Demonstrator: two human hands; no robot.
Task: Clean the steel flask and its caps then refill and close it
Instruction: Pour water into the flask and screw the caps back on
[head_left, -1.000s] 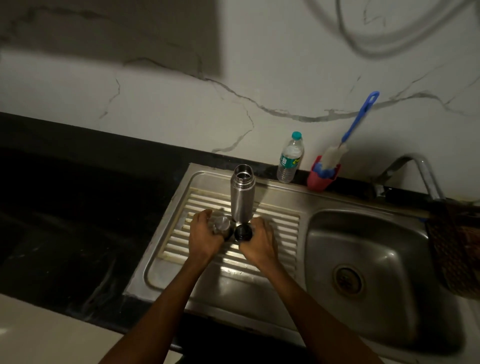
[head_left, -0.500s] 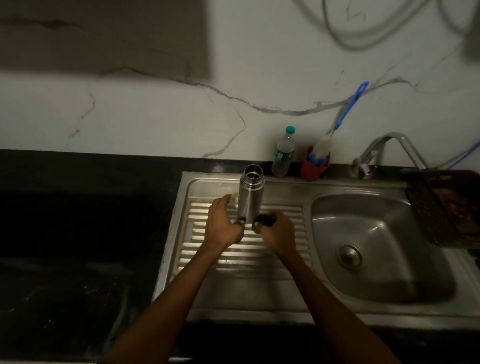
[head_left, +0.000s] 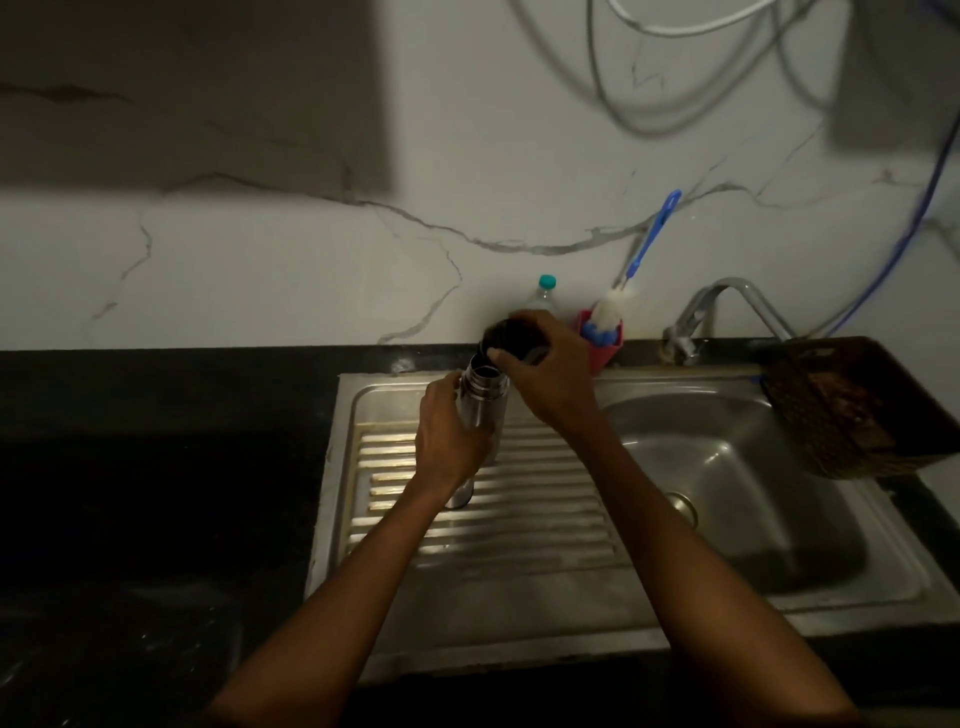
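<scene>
While the left grip (head_left: 451, 435) clasps the flask (head_left: 484, 397), the right grip (head_left: 545, 370) holds a cap (head_left: 511, 340) above it.

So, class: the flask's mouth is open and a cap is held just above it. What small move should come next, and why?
Probably lower the dark cap in the right hand onto the flask and begin twisting, since the left hand already steadies the open-mouthed flask.

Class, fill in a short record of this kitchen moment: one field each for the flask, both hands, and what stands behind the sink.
flask: steel flask, mouth uncovered, over the draining board
left hand: left hand grips the flask body
right hand: right hand holds a dark cap above the mouth
behind sink: plastic bottle, red holder with brush
</scene>
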